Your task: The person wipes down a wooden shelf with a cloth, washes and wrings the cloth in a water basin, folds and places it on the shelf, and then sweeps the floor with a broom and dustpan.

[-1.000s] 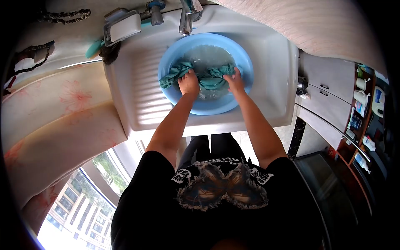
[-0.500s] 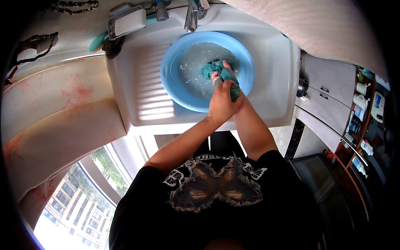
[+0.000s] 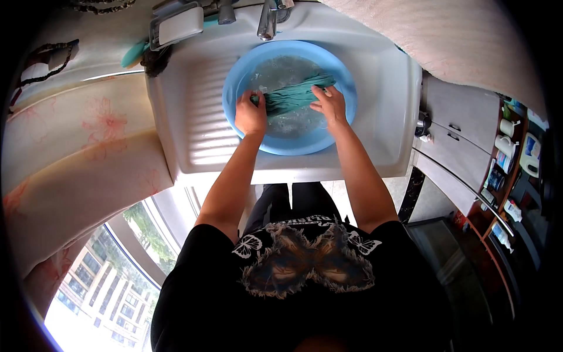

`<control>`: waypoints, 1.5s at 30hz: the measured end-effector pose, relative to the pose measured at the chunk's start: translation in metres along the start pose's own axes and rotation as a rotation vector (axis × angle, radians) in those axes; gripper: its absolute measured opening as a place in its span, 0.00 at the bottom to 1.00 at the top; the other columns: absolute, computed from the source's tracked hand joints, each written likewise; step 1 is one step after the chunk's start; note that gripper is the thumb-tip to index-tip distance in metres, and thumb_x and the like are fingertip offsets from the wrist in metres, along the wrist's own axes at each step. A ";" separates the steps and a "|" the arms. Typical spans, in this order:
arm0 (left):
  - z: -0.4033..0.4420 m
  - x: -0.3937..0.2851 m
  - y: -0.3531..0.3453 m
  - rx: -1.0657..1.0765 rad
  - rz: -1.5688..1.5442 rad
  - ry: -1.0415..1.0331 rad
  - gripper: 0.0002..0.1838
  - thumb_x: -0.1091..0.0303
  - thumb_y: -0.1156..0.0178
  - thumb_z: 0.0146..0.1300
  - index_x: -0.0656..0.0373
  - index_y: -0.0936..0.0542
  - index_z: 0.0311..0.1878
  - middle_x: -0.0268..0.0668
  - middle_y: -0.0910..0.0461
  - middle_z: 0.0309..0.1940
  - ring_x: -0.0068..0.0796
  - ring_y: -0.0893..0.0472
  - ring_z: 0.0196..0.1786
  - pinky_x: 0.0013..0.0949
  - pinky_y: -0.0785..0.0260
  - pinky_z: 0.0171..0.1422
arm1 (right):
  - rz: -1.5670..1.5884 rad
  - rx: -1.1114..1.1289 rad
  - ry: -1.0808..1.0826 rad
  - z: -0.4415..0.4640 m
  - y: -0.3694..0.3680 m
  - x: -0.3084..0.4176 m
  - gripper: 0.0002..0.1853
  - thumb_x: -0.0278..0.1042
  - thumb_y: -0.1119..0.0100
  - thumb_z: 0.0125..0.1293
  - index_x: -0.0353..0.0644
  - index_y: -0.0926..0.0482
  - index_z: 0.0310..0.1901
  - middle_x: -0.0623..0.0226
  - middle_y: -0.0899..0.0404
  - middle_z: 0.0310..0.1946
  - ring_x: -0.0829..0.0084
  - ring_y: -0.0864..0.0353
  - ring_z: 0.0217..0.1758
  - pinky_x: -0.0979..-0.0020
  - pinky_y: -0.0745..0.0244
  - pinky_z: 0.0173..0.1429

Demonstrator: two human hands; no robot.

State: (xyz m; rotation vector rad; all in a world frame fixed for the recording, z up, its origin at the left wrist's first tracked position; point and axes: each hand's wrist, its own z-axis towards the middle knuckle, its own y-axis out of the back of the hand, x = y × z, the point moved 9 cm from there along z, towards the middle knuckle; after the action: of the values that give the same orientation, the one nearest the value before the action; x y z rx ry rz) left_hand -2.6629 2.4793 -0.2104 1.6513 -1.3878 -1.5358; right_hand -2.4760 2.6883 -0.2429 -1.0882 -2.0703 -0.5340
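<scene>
A wet teal-green cloth (image 3: 290, 100) is stretched in long folds across a light blue basin (image 3: 231, 88) of cloudy, bubbly water. Its exact kind of item I cannot make out. At the basin's left side, my left hand (image 3: 251, 114) is closed around one end of the cloth. My right hand (image 3: 332, 107) grips it near the other end, thumb and fingers somewhat apart, and a bit of fabric sticks out beyond them. The cloth hangs just over or on the water surface.
The basin stands in a white sink (image 3: 387, 111) with a ribbed washboard slope (image 3: 205, 117) on the left. A metal faucet (image 3: 267, 23) is behind it. A bar of soap (image 3: 180, 24) sits in a dish, beside a dark brush (image 3: 156, 60). Grey cabinets (image 3: 454, 111) are at right.
My hands were together, squeezing the bunched cloth at the basin's right. Now they are apart, the left one moved to the left rim, and the cloth is spread out lengthwise between them.
</scene>
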 end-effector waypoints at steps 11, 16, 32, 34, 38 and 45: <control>-0.045 -0.057 -0.120 0.387 0.538 -0.603 0.47 0.52 0.35 0.57 0.58 0.44 0.77 0.52 0.43 0.73 0.54 0.42 0.74 0.62 0.53 0.77 | 0.087 -0.108 -0.380 0.006 0.014 -0.105 0.46 0.45 0.35 0.60 0.51 0.49 0.76 0.55 0.32 0.61 0.63 0.26 0.52 0.63 0.26 0.55; -0.041 -0.058 -0.142 0.511 0.289 -0.544 0.34 0.74 0.40 0.58 0.55 0.35 0.69 0.54 0.32 0.61 0.58 0.25 0.60 0.50 0.28 0.60 | 0.237 -0.127 -0.384 0.010 0.014 -0.112 0.40 0.50 0.38 0.66 0.49 0.44 0.74 0.60 0.33 0.62 0.61 0.27 0.53 0.61 0.26 0.56; -0.088 -0.130 -0.053 0.464 0.116 -0.369 0.17 0.53 0.41 0.64 0.55 0.25 0.48 0.43 0.17 0.34 0.54 0.17 0.34 0.48 0.22 0.39 | 1.272 0.472 -0.537 0.029 -0.083 -0.108 0.26 0.62 0.45 0.68 0.42 0.25 0.45 0.62 0.24 0.40 0.63 0.23 0.39 0.58 0.23 0.42; -0.075 -0.124 -0.052 0.389 0.116 -0.370 0.15 0.53 0.43 0.66 0.54 0.25 0.46 0.43 0.17 0.31 0.54 0.17 0.32 0.49 0.23 0.37 | 1.030 0.233 -0.535 0.020 -0.077 -0.116 0.21 0.56 0.45 0.70 0.43 0.23 0.42 0.65 0.23 0.36 0.66 0.24 0.36 0.61 0.26 0.37; -0.024 -0.095 -0.050 0.177 0.074 -0.365 0.11 0.53 0.50 0.71 0.48 0.27 0.45 0.44 0.16 0.28 0.52 0.16 0.32 0.51 0.24 0.34 | 0.405 -0.067 -0.378 0.002 -0.059 -0.067 0.16 0.45 0.46 0.69 0.39 0.20 0.36 0.66 0.21 0.33 0.70 0.22 0.32 0.62 0.27 0.33; 0.026 -0.030 -0.075 0.327 0.277 -0.528 0.36 0.60 0.40 0.65 0.54 0.41 0.74 0.45 0.20 0.52 0.49 0.23 0.58 0.49 0.37 0.68 | 0.011 -0.029 -0.308 0.011 -0.004 -0.045 0.32 0.36 0.36 0.64 0.38 0.36 0.66 0.51 0.28 0.55 0.57 0.19 0.49 0.57 0.21 0.50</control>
State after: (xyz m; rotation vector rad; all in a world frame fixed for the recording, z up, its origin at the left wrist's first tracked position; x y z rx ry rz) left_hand -2.6572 2.5402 -0.2686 1.1819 -2.1401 -1.7126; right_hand -2.4670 2.6690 -0.2846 -1.2632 -2.3236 -0.4120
